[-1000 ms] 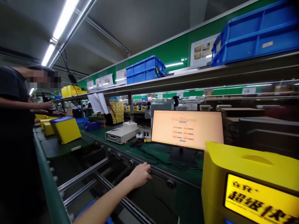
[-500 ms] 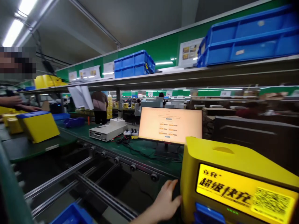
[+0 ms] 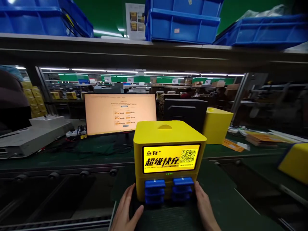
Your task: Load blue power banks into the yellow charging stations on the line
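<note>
Left hand (image 3: 126, 210) spread open, palm flat against the lower left corner of the yellow charging station (image 3: 168, 154), thumb angled toward its base. Right hand (image 3: 204, 207) likewise open, fingers extended along the lower right corner of the same unit. Both touching, neither closed around anything. Station upright on a dark green pallet (image 3: 216, 199) of the conveyor line, directly ahead and central in the view, front facing the camera. Lit yellow screen (image 3: 171, 158) on that front, with black characters and a QR code. Below it, a row of small green lights, then blue power banks (image 3: 168, 191) seated in the slots, two columns, ends protruding slightly.

Behind, on the desk (image 3: 72, 154), a lit monitor (image 3: 120, 113) just left of the station, a grey test instrument (image 3: 31, 136) further left, a black box (image 3: 185, 110) and a second yellow housing (image 3: 216, 125) to the right. Another yellow unit (image 3: 293, 162) at the right edge, partly cut off. Overhead, blue plastic bins (image 3: 183, 21) stacked on the shelf (image 3: 120, 53); contents hidden from this angle, apart from something pale showing over the rim of the rightmost bin (image 3: 262, 30). Dark-clothed person (image 3: 12, 99) at far left.
</note>
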Tool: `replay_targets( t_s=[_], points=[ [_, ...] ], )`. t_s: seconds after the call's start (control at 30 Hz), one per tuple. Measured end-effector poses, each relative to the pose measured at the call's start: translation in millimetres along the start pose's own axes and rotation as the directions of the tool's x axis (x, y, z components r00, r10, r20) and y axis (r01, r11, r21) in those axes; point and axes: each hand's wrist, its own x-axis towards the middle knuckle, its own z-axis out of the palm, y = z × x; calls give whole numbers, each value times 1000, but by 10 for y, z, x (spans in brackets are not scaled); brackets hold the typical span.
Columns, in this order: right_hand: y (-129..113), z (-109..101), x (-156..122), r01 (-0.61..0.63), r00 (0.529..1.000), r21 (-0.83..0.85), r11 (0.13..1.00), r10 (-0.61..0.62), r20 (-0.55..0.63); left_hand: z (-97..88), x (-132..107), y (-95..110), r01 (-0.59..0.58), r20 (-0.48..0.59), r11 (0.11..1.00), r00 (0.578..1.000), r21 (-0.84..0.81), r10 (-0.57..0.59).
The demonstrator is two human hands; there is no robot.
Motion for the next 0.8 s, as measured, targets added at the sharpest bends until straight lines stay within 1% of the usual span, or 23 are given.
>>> replay_targets(
  t_s=[0.07, 0.13, 0.23, 0.3, 0.4, 0.47, 0.53, 0.6, 0.67, 0.73, 0.8],
  points=[
    [73, 30, -27, -27, 997, 47, 999, 23, 79, 41, 18, 17, -41, -43, 999, 998, -16, 41],
    [130, 26, -49, -29, 991, 50, 998, 22, 134, 89, 36, 11, -52, -64, 998, 997, -37, 50],
    [164, -6, -13, 20, 987, -44, 999, -13, 160, 136, 50, 2, -33, -94, 997, 995, -70, 27],
    [145, -13, 26, 34, 985, -70, 997, -22, 170, 147, 57, 44, -66, -152, 994, 987, -83, 53],
    [56, 21, 31, 35, 973, 8, 999, -36, 229, 167, 94, 218, -156, -292, 981, 949, -112, 117],
    [-23, 74, -2, 35, 965, 84, 996, -55, 256, 193, 147, 364, -194, -384, 969, 915, -152, 123],
    [-94, 134, -41, 31, 969, 112, 993, -57, 240, 226, 210, 479, -210, -451, 960, 886, -187, 105],
    [-139, 177, -66, 15, 977, 112, 994, -39, 209, 255, 262, 537, -214, -483, 956, 871, -201, 93],
    [-158, 188, -76, -4, 980, 117, 993, -19, 199, 269, 284, 542, -211, -491, 957, 866, -200, 89],
    [-160, 170, -79, -16, 975, 133, 991, -14, 220, 261, 270, 520, -209, -487, 960, 869, -188, 94],
    [-153, 136, -80, -17, 961, 138, 990, -23, 276, 233, 236, 491, -206, -460, 968, 880, -144, 118]
  ],
)
